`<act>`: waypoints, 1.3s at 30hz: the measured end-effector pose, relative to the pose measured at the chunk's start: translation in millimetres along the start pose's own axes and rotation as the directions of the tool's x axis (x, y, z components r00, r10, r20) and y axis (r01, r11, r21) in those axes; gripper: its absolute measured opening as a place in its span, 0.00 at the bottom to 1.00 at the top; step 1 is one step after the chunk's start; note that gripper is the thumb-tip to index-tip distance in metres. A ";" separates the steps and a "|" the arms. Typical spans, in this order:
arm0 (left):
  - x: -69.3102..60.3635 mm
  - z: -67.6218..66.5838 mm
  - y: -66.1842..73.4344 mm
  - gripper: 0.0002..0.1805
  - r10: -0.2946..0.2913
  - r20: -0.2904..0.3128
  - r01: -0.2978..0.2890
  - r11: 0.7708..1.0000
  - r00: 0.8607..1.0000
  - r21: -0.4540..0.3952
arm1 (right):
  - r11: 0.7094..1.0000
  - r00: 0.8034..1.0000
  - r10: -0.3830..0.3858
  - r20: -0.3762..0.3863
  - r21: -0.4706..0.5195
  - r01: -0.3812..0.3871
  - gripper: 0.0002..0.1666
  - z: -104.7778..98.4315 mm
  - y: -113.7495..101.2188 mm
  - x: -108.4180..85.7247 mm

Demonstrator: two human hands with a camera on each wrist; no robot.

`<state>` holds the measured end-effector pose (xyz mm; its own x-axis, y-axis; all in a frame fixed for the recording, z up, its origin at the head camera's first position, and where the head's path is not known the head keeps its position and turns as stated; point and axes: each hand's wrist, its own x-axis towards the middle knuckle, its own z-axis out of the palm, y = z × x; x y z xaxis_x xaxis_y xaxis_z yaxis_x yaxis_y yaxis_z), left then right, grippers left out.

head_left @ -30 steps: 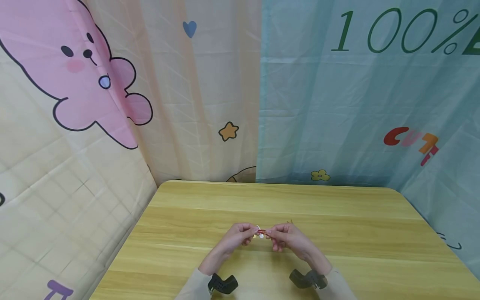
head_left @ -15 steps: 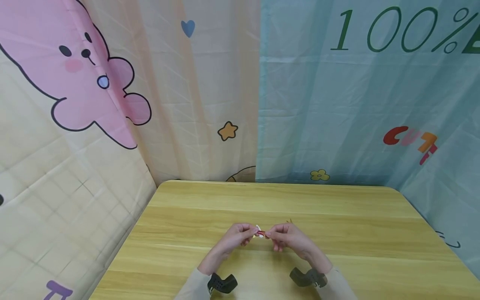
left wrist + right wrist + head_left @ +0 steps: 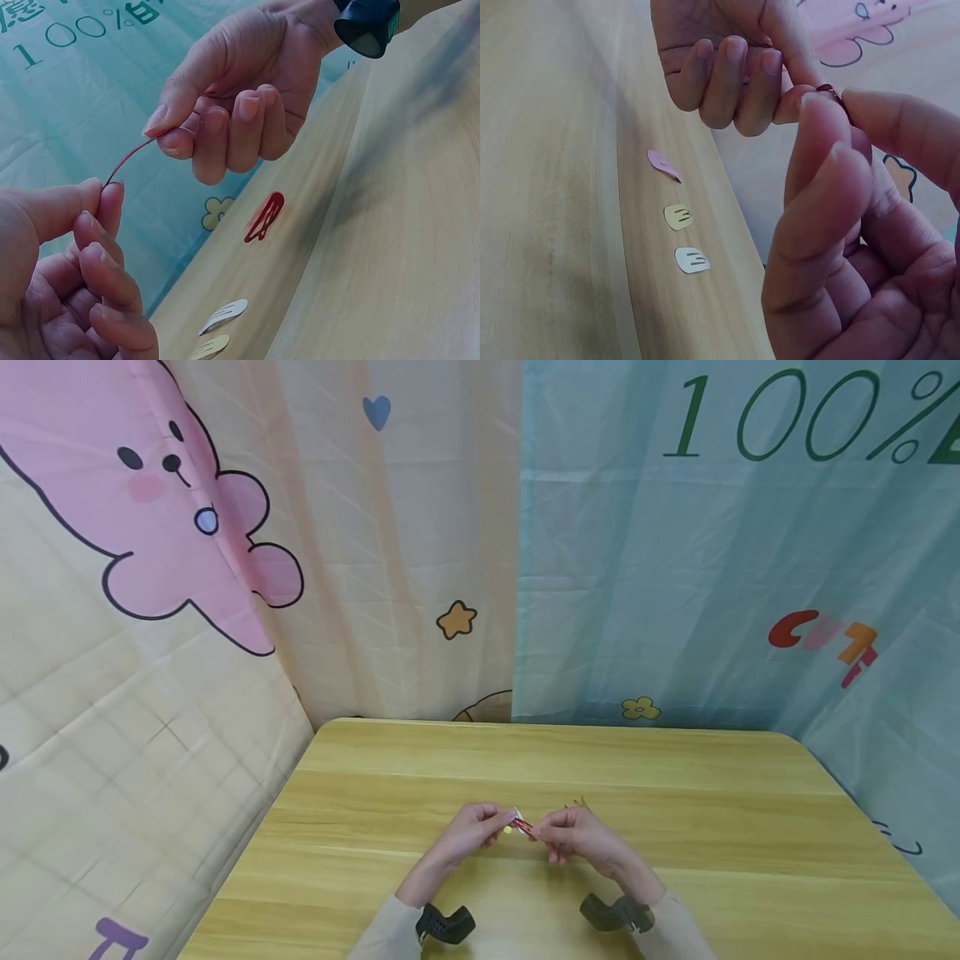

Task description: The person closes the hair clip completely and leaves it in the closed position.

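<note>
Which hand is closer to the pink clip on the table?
Left. The left hand is raised on the same side as the pink clip; the right hand is farther off, beyond the yellow clip and white clip.

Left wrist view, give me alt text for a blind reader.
A left hand and right hand pinch a thin, curved red piece between them. On a wooden table lie a red clip, a white clip and a yellow clip.

head view high, facing forward-down, wrist views close, facing inward, sharing left hand [image 3: 731, 58], right hand [image 3: 244, 86]
</note>
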<state>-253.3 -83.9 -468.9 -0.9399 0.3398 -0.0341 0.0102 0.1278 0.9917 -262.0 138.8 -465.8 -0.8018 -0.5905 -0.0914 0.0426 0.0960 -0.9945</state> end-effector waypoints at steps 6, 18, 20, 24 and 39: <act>-5.8 1.5 9.4 0.16 -0.004 -0.025 0.004 1.000 1.000 0.004 | 0.998 0.998 0.002 -0.061 -0.056 -0.005 0.21 2.8 0.2 1.8; 3.3 -0.1 -5.0 0.17 -0.018 -0.053 0.019 1.000 0.998 0.019 | 0.998 0.997 -0.008 -0.078 -0.063 0.003 0.21 3.6 0.4 1.0; 5.1 -0.5 -7.9 0.17 -0.018 -0.056 0.019 1.000 0.998 0.018 | 0.997 0.997 -0.005 -0.072 -0.073 0.000 0.20 3.6 0.0 1.1; 5.8 -1.3 -9.4 0.17 -0.014 -0.059 0.014 1.000 0.998 0.007 | 0.997 0.999 -0.014 -0.051 -0.075 0.010 0.20 2.9 0.4 1.4; 4.1 -12.9 -8.5 0.23 -0.016 -0.090 0.012 0.999 0.996 -0.038 | 0.997 0.979 0.017 -0.202 -0.075 -0.033 0.17 -3.1 10.2 3.3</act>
<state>-261.7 -95.6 -475.9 -0.9669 0.2524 -0.0383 -0.0143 0.0962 0.9953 -266.1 140.3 -476.1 -0.9049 -0.4146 -0.0964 0.0245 0.1753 -0.9842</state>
